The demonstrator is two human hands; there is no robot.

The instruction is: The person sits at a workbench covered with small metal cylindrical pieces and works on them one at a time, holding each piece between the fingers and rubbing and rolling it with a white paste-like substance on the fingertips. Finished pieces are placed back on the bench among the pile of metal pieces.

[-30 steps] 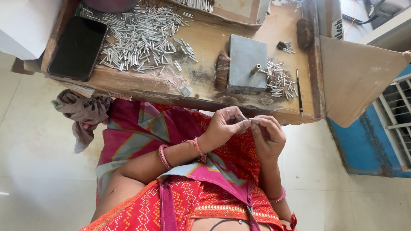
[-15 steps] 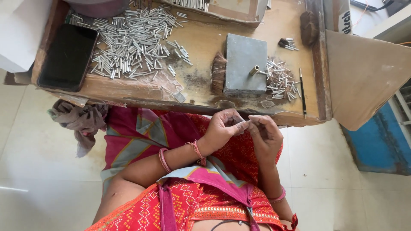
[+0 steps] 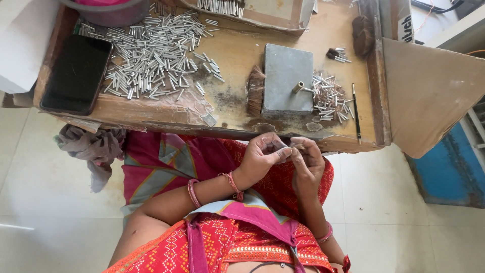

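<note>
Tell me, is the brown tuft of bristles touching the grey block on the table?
Touching: the head view shows the tuft pressed against the grey block's left edge, with no gap visible.

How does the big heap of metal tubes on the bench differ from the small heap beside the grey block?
The big heap spreads wide between the phone and the grey block, plain silver. The small heap is tighter, on the block's other side, and looks partly brownish. Both lie loose on the wooden bench.
</note>
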